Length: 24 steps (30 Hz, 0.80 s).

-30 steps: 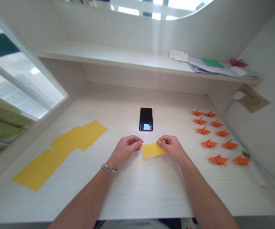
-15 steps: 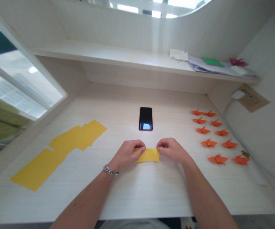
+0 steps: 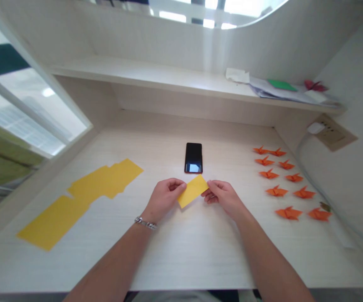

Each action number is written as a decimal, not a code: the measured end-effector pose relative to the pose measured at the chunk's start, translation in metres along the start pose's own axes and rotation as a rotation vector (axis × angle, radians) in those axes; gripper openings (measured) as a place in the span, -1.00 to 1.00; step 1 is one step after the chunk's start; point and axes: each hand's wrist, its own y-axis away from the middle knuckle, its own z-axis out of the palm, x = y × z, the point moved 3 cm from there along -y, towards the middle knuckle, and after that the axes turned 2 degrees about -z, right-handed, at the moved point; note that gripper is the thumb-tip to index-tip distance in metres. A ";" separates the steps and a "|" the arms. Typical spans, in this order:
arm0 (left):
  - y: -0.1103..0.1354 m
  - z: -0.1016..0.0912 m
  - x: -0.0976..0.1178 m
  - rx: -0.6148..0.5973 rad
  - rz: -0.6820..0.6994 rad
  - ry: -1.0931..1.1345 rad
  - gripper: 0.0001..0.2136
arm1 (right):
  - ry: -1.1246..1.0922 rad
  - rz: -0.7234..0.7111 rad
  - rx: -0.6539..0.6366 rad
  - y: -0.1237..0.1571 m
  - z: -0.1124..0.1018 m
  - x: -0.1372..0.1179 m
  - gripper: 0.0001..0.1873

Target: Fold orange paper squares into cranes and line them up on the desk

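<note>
A folded yellow paper rectangle (image 3: 192,191) lies tilted on the pale wooden desk (image 3: 181,247), its right end raised toward the phone. My left hand (image 3: 165,197), with a metal bracelet at the wrist, pinches the paper's lower left end, fingers curled. My right hand (image 3: 220,196) pinches its upper right edge between thumb and fingers. Both hands sit side by side near the desk's middle.
A black phone (image 3: 193,157) lies just beyond the paper. Several flat yellow sheets (image 3: 83,197) spread out at the left. Several orange folded paper figures (image 3: 283,184) stand in two rows at the right. A shelf above holds papers (image 3: 278,89); a wall socket (image 3: 329,133) with a cable is at the right.
The yellow rectangle lay level between my hands half a second ago; it is now turned counter-clockwise, right end up. My right hand moved up with it, my left stayed close.
</note>
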 end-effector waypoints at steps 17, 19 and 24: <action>0.011 0.017 0.008 -0.249 -0.069 0.158 -0.76 | 0.189 -0.081 -0.058 0.005 0.005 -0.001 -0.69; 0.012 0.016 0.010 -0.225 -0.048 0.172 -0.76 | 0.136 -0.100 -0.062 0.006 0.006 -0.003 -0.72; 0.014 0.013 0.017 -0.088 0.036 0.131 -0.83 | 0.024 -0.153 -0.017 0.007 0.006 -0.005 -0.75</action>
